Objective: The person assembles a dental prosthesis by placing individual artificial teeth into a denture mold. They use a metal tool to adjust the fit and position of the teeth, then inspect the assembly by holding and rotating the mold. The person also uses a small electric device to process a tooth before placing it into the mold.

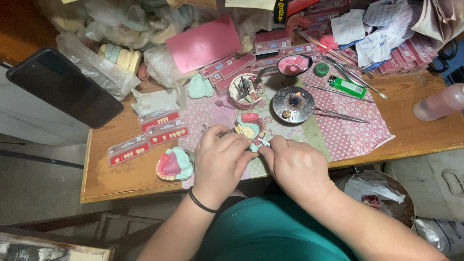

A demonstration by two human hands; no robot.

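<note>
Hands (258, 157) gripping dental model (250, 129), partly hidden

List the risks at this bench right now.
1. The small burner appears lit, just beyond the hands; a sleeve or the patterned paper mat could catch, and a green lighter lies close by.
2. The left hand holds the dental model off the table while the right hand works a small tool on it; a slip might nick a finger or drop the model.
</note>
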